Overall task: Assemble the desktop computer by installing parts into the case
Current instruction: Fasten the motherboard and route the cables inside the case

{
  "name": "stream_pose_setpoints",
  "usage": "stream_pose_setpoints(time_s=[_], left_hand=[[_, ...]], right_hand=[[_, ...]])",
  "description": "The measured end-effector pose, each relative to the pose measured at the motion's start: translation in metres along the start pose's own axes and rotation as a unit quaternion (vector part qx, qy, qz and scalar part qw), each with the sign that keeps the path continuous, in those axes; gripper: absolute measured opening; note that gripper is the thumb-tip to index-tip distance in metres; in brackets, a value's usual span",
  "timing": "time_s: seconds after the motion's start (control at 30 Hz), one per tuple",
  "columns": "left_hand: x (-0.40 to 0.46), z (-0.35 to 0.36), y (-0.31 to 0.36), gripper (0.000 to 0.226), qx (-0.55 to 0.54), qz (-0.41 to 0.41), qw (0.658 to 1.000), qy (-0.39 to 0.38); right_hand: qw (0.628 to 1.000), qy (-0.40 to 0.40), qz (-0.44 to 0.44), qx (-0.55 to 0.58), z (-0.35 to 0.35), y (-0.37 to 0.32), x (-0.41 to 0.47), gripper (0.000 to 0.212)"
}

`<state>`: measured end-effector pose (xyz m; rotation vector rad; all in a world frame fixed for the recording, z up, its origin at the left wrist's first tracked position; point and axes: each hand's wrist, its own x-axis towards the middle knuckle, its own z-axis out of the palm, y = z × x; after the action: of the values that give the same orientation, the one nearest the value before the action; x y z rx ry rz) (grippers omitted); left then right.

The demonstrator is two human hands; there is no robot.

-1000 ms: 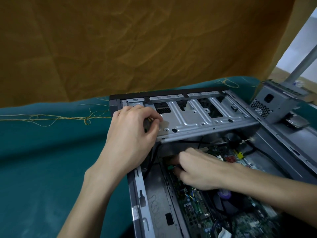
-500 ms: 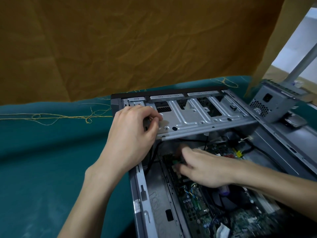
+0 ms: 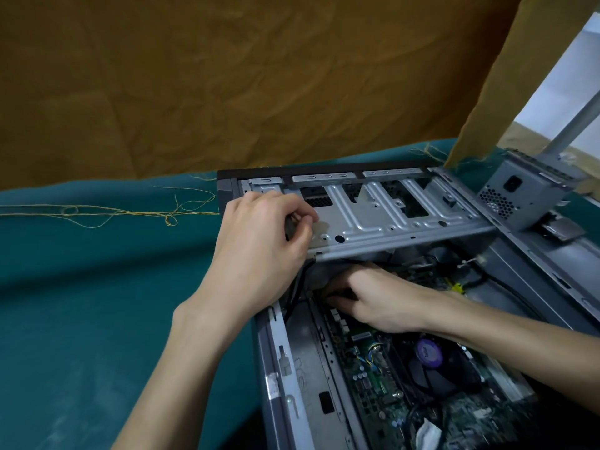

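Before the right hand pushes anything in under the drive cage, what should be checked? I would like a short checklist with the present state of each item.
1. Left hand grips the left end of the drive cage: ok.
2. Right hand reaches the motherboard edge under the cage: ok.
3. What its fingers hold or touch: cannot tell, they are hidden in shadow.
4. Black cables away from the right hand: ok; those by the left wall run close to the fingers.
5. Case lies flat on the teal cloth: ok.
6. Power supply mounted: not ok, it sits at the case's far right corner, outside it.
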<state>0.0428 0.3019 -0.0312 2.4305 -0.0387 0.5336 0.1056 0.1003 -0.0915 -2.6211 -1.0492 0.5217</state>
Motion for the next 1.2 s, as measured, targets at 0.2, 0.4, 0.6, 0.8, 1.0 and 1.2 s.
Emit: stream_pose_setpoints(time_s=[0.2,0.4,0.6,0.8,1.0,1.2], left_hand=[[0.002,0.002,-0.002,0.017,0.007,-0.002,1.0,-0.004],[0.002,0.003,-0.003,0.017,0.006,0.002,1.0,-0.002],[0.002,0.003,-0.003,0.017,0.004,0.005,1.0,0.002],[0.003,0.002,-0.003,0.017,0.006,0.006,1.0,0.0],[0.003,0.003,-0.003,0.017,0.005,0.003,1.0,-0.001],[0.001,0.001,-0.002,0.017,0.003,0.0,1.0,-0.008]], right_hand=[[1.0,0.007,0.003,-0.015,0.002,0.002,0.001,0.015],[1.0,0.025,-0.003,-0.01,0.001,0.001,0.002,0.017],[1.0,0.012,-0.002,-0.006,0.002,0.003,0.004,0.017],[0.999,0.027,-0.004,0.032,0.003,0.006,0.008,0.015],[0.998,0.026,0.009,0.048,0.009,0.012,0.015,0.012],[0.998,-0.006,0.024,0.056,0.004,0.011,0.016,0.016]])
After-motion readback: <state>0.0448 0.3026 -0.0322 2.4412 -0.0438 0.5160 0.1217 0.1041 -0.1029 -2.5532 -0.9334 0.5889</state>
